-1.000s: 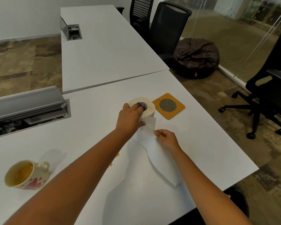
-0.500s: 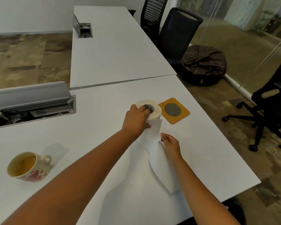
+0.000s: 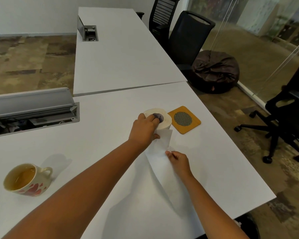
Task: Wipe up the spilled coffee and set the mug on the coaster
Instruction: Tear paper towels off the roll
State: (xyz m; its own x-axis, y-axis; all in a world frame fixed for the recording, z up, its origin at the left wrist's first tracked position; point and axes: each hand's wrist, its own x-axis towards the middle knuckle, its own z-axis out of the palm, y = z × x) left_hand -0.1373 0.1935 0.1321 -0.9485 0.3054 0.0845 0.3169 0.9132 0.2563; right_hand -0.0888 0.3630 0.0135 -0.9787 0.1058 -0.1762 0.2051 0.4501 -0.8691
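Item, paper roll: my left hand clamps it steady; right hand nearer me, fingers pinching its sheet for tearing

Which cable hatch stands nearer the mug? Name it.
The large open hatch in the near table, left of the left hand. It is much closer to the mug than the small hatch on the far table.

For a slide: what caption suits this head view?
Left hand steadies tissue roll while right hand pulls a sheet; mug waits, coaster empty.
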